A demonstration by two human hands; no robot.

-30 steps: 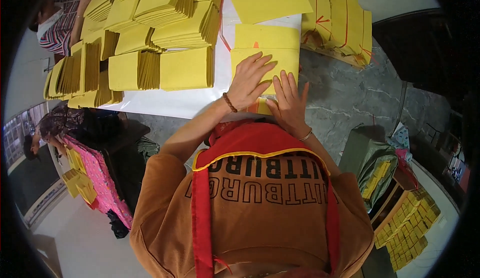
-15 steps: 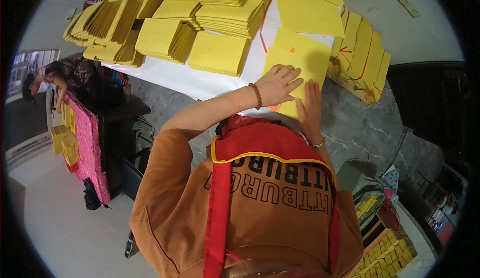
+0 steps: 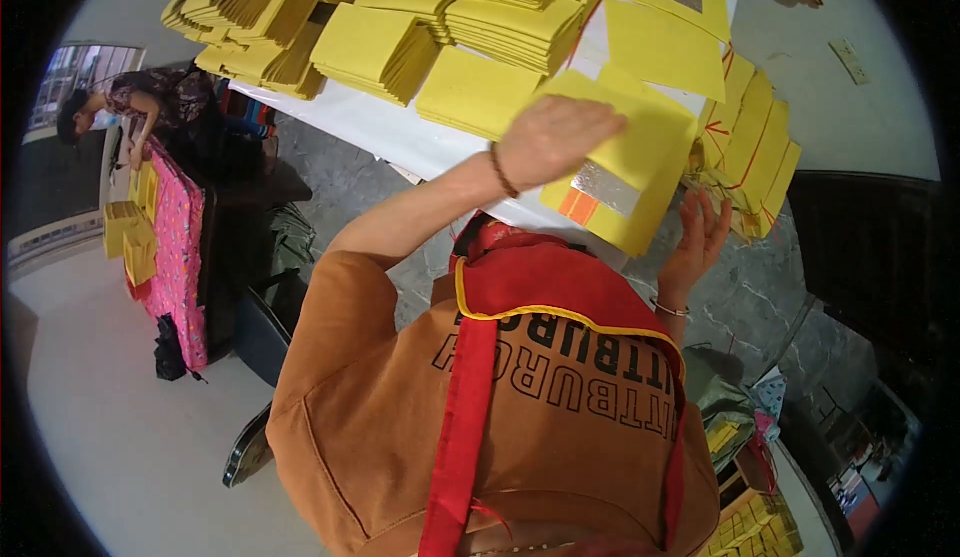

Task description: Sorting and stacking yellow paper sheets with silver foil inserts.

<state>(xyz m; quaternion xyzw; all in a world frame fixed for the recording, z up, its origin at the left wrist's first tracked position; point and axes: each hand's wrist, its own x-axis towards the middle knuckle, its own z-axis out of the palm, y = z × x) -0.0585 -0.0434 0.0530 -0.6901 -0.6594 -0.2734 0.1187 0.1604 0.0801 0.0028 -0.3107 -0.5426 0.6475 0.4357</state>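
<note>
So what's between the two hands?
In the head view, a yellow sheet with a silver patch lies between the left hand and the right hand.

Indoor light, fairly even, moderate. Yellow sheet (image 3: pixel 665 162) and white tabletop (image 3: pixel 388 133) come up bright; window (image 3: pixel 98 62) at far left pale and bright. Dark panel (image 3: pixel 870 247) at right sinks to near-black, detail lost. Silver patch (image 3: pixel 606 190) gives grey-white glare. Soft shadow on sheet beside left hand (image 3: pixel 560 142); left hand smeared by motion blur, right hand (image 3: pixel 702 235) crisper. Shirt (image 3: pixel 540 427) clear. Fisheye bends straight edges; corners fall to black. Clutter (image 3: pixel 868 462) at lower right dim, perhaps out of focus.
</note>
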